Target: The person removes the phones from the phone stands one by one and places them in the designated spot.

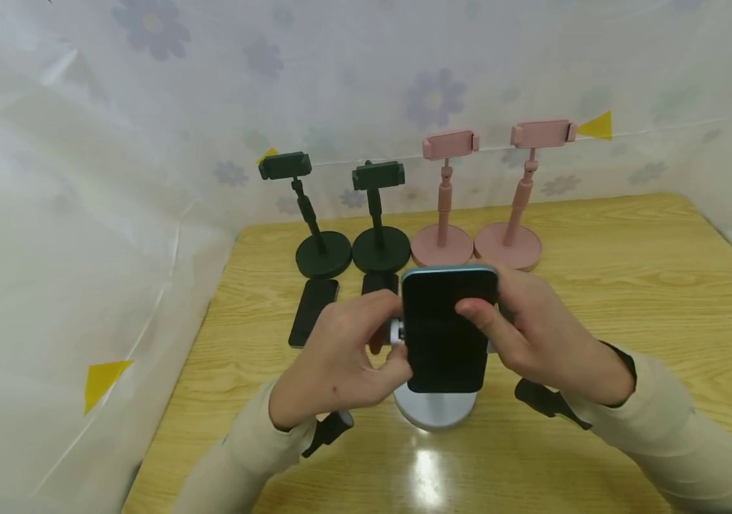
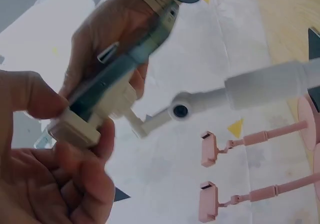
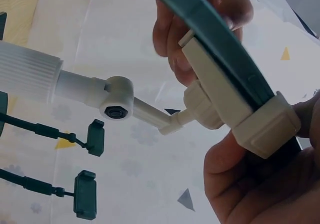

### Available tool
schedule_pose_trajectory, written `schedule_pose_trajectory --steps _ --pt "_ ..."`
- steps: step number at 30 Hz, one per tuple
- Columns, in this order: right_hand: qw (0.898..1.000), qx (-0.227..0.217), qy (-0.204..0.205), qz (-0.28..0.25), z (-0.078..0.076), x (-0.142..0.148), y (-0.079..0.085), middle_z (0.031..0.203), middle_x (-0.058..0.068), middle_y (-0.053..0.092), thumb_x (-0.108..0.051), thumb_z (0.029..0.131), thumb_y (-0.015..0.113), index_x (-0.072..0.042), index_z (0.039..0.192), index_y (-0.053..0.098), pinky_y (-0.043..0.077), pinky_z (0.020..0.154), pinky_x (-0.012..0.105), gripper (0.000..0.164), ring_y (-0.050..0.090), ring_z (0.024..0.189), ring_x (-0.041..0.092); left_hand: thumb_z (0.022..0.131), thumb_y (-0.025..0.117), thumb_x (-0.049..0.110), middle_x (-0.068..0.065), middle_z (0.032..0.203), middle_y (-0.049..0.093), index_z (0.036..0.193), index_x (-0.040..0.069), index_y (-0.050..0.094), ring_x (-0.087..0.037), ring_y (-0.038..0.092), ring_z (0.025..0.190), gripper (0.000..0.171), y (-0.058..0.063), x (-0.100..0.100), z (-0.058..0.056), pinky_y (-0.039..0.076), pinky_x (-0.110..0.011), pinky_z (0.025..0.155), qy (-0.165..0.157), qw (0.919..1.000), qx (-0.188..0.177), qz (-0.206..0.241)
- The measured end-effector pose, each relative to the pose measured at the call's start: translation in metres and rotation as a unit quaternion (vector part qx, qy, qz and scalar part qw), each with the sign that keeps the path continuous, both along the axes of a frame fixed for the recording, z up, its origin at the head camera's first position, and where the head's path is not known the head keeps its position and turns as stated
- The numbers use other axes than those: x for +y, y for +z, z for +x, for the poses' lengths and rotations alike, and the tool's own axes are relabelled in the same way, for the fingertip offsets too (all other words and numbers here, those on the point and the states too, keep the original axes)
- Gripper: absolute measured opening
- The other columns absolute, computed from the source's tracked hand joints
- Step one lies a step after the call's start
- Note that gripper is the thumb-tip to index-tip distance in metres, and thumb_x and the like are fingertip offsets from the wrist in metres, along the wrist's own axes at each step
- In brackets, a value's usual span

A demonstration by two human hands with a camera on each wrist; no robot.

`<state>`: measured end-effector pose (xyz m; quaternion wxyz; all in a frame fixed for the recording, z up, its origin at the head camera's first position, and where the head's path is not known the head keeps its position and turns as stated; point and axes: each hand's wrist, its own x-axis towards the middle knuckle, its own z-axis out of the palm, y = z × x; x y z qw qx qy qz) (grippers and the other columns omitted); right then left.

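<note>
A smartphone [image 1: 445, 343] with a dark screen and teal edge sits at the holder of a white phone stand, its round base [image 1: 436, 412] on the table below. My left hand [image 1: 346, 350] pinches the white clamp end [image 2: 75, 128] at the phone's left side. On the other side my right hand [image 1: 535, 332] grips the phone, thumb across the screen, fingers behind it. In the right wrist view the white holder [image 3: 217, 74] lies along the phone's back, joined to a jointed arm [image 3: 117, 97]. The phone hides most of the stand in the head view.
Behind my hands stand two dark green phone stands [image 1: 321, 255] and two pink phone stands [image 1: 508, 246] in a row. Dark phones [image 1: 314, 312] lie in front of the green ones. A flowered white sheet [image 1: 340, 86] hangs around the wooden table [image 1: 648, 285].
</note>
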<state>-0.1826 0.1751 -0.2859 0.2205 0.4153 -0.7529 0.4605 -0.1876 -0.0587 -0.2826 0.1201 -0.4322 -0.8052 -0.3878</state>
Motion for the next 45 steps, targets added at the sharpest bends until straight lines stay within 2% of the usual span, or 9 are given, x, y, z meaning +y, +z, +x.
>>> schedule_pose_trajectory --steps 4,8,15,18,26,31,37,45 --pt "1.000 -0.004 0.009 0.005 -0.001 0.001 0.000 0.089 0.001 0.063 -0.026 0.101 0.054 -0.002 0.115 0.061 0.049 0.072 0.015 0.029 0.056 0.078 0.005 0.073 0.062 0.002 0.003 0.088 0.066 0.099 0.010 0.065 -0.003 0.057 0.075 0.027 -0.004 -0.002 -0.008 0.049 -0.013 0.068 -0.041 0.9989 0.019 0.013" --pt "1.000 -0.015 0.018 0.013 -0.002 0.002 0.002 0.092 0.002 0.064 -0.022 0.100 0.056 -0.002 0.113 0.061 0.051 0.074 0.015 0.024 0.057 0.079 0.005 0.072 0.062 0.001 0.000 0.096 0.071 0.103 0.008 0.066 -0.006 0.060 0.081 0.032 -0.009 -0.003 -0.015 0.051 -0.017 0.075 -0.077 0.9962 0.027 0.031" --pt "0.998 -0.023 0.049 0.017 -0.006 0.006 0.002 0.095 0.000 0.065 -0.019 0.101 0.054 -0.003 0.116 0.061 0.053 0.076 0.015 0.023 0.059 0.080 0.004 0.075 0.065 -0.001 -0.004 0.095 0.069 0.102 0.006 0.066 -0.009 0.061 0.085 0.028 -0.015 -0.007 -0.028 0.055 -0.026 0.080 -0.147 0.9872 -0.015 0.060" --pt "0.998 -0.027 0.049 0.028 -0.007 0.008 0.003 0.095 -0.002 0.065 -0.018 0.102 0.053 -0.004 0.115 0.061 0.053 0.074 0.016 0.021 0.058 0.078 0.003 0.076 0.066 0.000 -0.004 0.096 0.069 0.103 0.005 0.066 -0.011 0.061 0.087 0.027 -0.015 -0.008 -0.032 0.055 -0.026 0.083 -0.164 0.9842 -0.026 0.061" --pt "0.994 -0.075 0.063 0.040 -0.007 0.011 0.002 0.098 0.001 0.067 -0.010 0.100 0.055 -0.004 0.113 0.062 0.055 0.074 0.019 0.016 0.066 0.081 0.004 0.080 0.065 0.003 -0.005 0.097 0.067 0.103 0.005 0.065 -0.014 0.060 0.090 0.023 -0.017 -0.010 -0.039 0.054 -0.030 0.087 -0.201 0.9756 -0.063 0.060" --pt "0.994 -0.071 0.071 0.038 -0.007 0.013 0.002 0.095 0.001 0.067 -0.010 0.100 0.055 -0.003 0.113 0.062 0.054 0.069 0.019 0.016 0.065 0.076 0.004 0.082 0.065 0.004 -0.005 0.099 0.067 0.104 0.006 0.065 -0.012 0.059 0.092 0.022 -0.017 -0.011 -0.041 0.054 -0.031 0.088 -0.209 0.9740 -0.067 0.056" --pt "0.994 -0.075 0.065 0.042 -0.007 0.013 0.002 0.095 0.000 0.066 -0.010 0.100 0.055 -0.004 0.113 0.062 0.054 0.069 0.019 0.016 0.064 0.076 0.003 0.081 0.065 0.004 -0.005 0.098 0.067 0.103 0.006 0.065 -0.012 0.059 0.091 0.022 -0.018 -0.011 -0.040 0.053 -0.030 0.087 -0.206 0.9748 -0.064 0.057" --pt "0.994 -0.061 0.081 0.038 -0.009 0.012 0.000 0.095 0.000 0.065 -0.013 0.102 0.052 -0.004 0.113 0.061 0.053 0.069 0.019 0.017 0.062 0.076 0.003 0.081 0.064 0.005 -0.004 0.096 0.067 0.102 0.006 0.065 -0.010 0.058 0.090 0.020 -0.019 -0.011 -0.040 0.053 -0.030 0.085 -0.206 0.9748 -0.060 0.059"
